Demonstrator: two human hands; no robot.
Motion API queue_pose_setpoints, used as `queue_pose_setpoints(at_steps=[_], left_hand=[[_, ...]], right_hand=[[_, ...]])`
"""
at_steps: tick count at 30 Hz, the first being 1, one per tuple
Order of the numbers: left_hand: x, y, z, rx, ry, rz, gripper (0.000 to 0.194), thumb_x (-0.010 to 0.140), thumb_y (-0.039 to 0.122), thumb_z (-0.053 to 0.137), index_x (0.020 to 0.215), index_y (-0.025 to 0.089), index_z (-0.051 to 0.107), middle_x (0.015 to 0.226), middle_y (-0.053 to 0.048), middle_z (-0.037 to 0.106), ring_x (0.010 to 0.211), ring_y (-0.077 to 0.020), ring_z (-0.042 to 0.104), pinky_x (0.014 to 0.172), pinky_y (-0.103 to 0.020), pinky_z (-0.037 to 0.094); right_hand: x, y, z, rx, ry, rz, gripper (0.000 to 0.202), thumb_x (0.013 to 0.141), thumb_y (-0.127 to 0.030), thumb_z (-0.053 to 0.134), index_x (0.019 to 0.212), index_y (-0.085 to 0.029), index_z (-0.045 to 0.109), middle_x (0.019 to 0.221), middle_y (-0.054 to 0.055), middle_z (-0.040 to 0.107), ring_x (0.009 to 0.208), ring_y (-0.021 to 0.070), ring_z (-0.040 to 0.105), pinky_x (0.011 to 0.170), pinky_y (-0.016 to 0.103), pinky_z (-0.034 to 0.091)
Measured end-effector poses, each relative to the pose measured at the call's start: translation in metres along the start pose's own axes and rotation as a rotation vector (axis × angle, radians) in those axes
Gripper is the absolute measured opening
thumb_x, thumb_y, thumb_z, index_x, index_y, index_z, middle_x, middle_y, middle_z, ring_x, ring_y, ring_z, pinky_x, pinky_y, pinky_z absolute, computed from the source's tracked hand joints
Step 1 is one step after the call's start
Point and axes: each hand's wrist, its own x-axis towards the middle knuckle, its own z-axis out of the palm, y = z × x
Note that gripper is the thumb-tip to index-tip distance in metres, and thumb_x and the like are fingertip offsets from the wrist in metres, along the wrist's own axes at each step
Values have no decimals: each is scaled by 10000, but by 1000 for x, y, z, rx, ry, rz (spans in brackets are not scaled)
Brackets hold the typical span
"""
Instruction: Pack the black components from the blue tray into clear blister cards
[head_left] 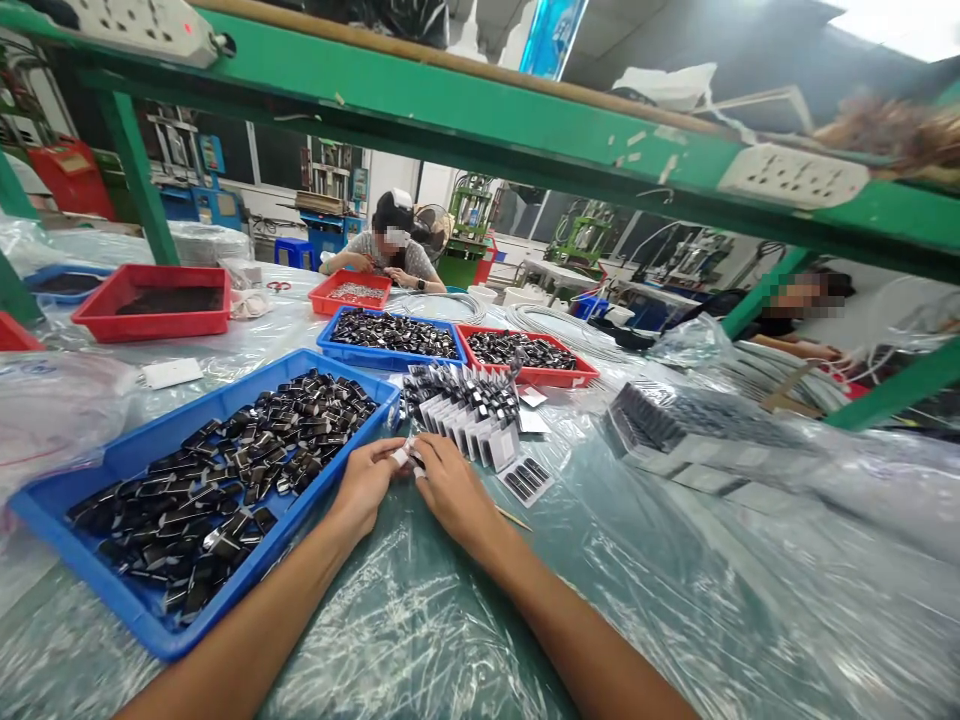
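Note:
My left hand (366,487) and my right hand (455,492) meet at the fingertips, closed in a pinch. Something small is between them, mostly hidden by the fingers. White coverings, perhaps tape or finger cots, show at some fingertips. Left of my hands is a large blue tray (142,622) full of small black, shiny pieces (300,430). Just beyond my right hand, several white cards (461,425) bearing black pieces stand in a leaning row. One card with black pieces (526,481) lies flat, and a thin pointed stick (514,517) rests beside my right wrist.
Another blue tray (352,352) and a red tray (577,378) of dark pieces stand behind the cards. Bagged stacks of cards (675,440) sit at right. A green shelf beam (450,85) crosses overhead. Two people work across the table (480,640), which is covered in clear plastic.

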Motion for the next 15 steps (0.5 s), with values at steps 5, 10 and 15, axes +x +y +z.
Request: queue_pose_setpoints(at_steps=[5,10,15], left_hand=[[3,0,-1,24,-17,28,396,519,278,778,868,97,728,755,-70,716,698,-147,599,708,-254,447],[3,4,-2,29,-70,39,366,514,260,769,841,115,694,708,-44,698,665,-131,586,651,-226,423],[-1,3,3,38,-87,64,334,558,244,766,851,123,662,704,-47,687,642,-139,598,641,-239,454]], right_hand=[[0,-2,8,208,138,93,288,820,-75,552,1102,-135,562,1095,125,592,1011,246,570,930,398,490],[2,3,12,392,223,196,115,826,-159,616,936,-182,591,937,61,599,840,196,601,779,341,542],[5,16,5,425,162,165,90,799,-146,598,878,-182,621,841,37,633,781,180,634,692,295,556]])
